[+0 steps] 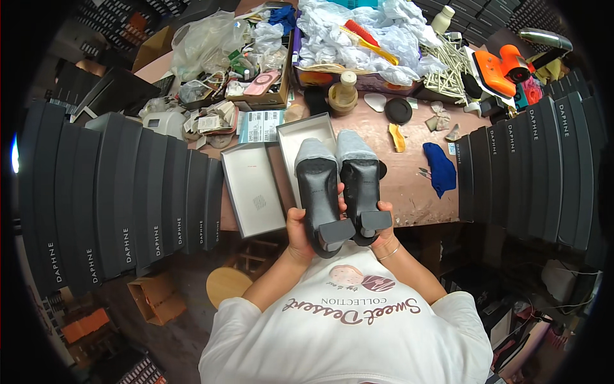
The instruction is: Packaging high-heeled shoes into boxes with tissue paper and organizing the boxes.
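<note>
Both shoes are up in the person's hands above the near edge of the table, soles showing, toes at twelve o'clock and block heels toward six. The left hand has the left shoe by its heel end, thumb along the outer side; the right hand has the right shoe the same way. Fingers show between the pair, curled in round an edge; whose they are I can't tell from here.

I'd judge them light, stiff through the sole and heel, softer at the grey toes, which look like cloth that could dent or smudge. The black soles look smooth and perhaps slippery, so the firm sides by the heel seem the best hold. A left tray lies at nine o'clock, a right tray at eleven, behind the toes, and a blue cloth near three.
</note>
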{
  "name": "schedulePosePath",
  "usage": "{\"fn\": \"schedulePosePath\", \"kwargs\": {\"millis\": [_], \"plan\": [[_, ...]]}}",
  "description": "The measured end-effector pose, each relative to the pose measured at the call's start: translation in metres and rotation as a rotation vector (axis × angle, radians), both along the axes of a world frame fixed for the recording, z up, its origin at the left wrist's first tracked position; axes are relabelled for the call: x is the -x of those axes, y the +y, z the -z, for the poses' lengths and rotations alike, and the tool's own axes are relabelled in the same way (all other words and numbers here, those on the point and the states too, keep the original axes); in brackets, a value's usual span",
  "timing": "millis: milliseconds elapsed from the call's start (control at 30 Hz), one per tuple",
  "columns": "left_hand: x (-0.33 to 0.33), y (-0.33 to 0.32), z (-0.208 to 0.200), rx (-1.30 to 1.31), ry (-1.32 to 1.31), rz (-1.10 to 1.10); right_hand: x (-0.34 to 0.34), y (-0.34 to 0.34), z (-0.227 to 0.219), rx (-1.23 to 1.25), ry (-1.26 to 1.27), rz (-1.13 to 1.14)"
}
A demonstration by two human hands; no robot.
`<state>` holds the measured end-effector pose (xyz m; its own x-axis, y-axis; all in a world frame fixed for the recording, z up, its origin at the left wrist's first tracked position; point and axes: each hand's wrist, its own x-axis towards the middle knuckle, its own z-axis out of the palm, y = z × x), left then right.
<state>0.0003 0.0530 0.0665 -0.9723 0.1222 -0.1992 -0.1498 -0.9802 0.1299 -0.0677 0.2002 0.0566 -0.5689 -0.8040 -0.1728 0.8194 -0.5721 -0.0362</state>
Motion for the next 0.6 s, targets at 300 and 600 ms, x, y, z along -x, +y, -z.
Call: {"fn": "schedulePosePath", "kwargs": {"millis": [300,600], "plan": [[-0.029,-0.102,-0.004,1.004,-0.425,-0.076,0.075,0.133,0.003,-1.622,1.439,0.047],[-0.052,-0.173,0.098,2.552,-0.754,0.358,0.105,0.047,0.041,-1.858,2.061,0.149]]}}
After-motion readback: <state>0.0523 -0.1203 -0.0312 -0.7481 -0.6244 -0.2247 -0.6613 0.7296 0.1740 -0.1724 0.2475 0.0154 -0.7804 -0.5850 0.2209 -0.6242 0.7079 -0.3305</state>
